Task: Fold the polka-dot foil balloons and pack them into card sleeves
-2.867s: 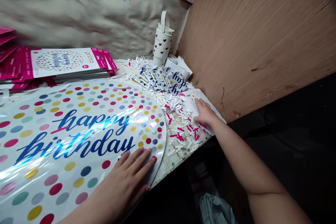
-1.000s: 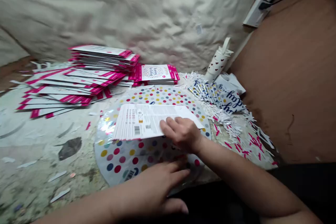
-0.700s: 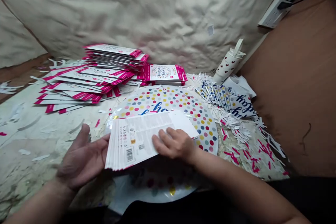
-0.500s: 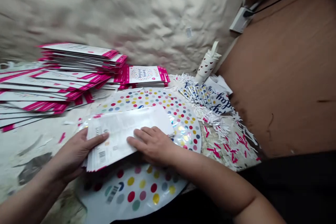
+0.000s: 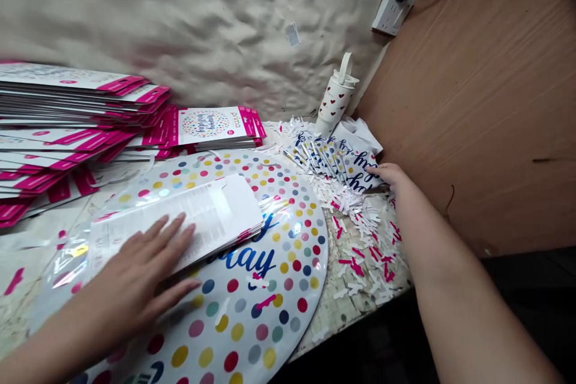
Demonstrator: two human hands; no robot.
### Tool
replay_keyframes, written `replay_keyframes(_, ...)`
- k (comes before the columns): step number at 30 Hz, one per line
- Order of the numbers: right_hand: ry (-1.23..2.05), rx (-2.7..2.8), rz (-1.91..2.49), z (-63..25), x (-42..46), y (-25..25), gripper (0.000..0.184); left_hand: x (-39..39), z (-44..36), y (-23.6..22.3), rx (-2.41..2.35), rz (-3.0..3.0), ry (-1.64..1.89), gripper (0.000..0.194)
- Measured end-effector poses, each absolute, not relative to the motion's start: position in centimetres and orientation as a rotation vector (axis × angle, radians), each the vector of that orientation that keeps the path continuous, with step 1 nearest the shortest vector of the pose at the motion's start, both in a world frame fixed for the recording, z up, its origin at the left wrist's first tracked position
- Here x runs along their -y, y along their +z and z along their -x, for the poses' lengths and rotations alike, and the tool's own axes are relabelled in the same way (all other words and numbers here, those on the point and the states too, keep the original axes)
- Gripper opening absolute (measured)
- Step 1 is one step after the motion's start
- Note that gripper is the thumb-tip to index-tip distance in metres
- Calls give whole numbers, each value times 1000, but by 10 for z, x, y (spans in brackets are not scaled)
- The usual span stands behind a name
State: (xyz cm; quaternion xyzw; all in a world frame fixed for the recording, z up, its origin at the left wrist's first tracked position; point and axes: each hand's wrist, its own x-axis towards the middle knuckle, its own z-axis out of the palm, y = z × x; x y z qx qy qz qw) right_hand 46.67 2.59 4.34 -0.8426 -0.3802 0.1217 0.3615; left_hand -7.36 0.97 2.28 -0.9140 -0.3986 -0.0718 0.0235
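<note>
My left hand (image 5: 150, 264) lies with fingers spread on a stack of white printed card packets (image 5: 220, 207) with pink edges. Under the stack is a large round foil balloon (image 5: 256, 324), spread flat, with coloured dots and blue lettering. My right hand (image 5: 390, 174) reaches to the far right. Its fingertips close on the near end of a folded foil balloon (image 5: 360, 171) with blue script, at the end of a fanned row of similar folded balloons (image 5: 319, 153). My right thumb is mostly hidden.
White and pink paper strips (image 5: 360, 258) litter the right of the table. A white tumbler with hearts (image 5: 333, 102) stands behind the folded balloons. Tall piles of pink-and-white packets (image 5: 67, 114) rise at the left. A power strip (image 5: 391, 9) hangs by the brown board (image 5: 486, 132).
My right hand has left the packet stack and moved right to the folded balloons. The stack now lies on the flat balloon, and my left hand has loosened and spread over it. The view has shifted right.
</note>
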Motion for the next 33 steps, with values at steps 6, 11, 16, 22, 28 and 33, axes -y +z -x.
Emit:
replay_keyframes(6, 415, 1096, 1839, -451, -21, 79, 23, 4, 49, 24, 1249, 2883, -2, 41)
replay_keyframes(11, 852, 1020, 1499, -358, -3, 81, 28, 45, 45, 26, 1044, 2913, -86, 55)
replay_keyframes(16, 1317, 843, 1539, -256, 9, 24, 57, 81, 17, 43, 1055, 3034, 283, 46)
replay_keyframes(22, 1670, 883, 1489, -271, 18, 33, 50, 53, 9, 40, 966, 3128, 128, 53)
replay_keyframes(28, 1531, 903, 1460, -274, 60, 31, 35, 66, 4, 33, 1396, 3433, -212, 48)
replay_keyframes(33, 1466, 961, 1342, -245, 82, 11, 32, 38, -15, 39, 2071, 3913, -1187, 47)
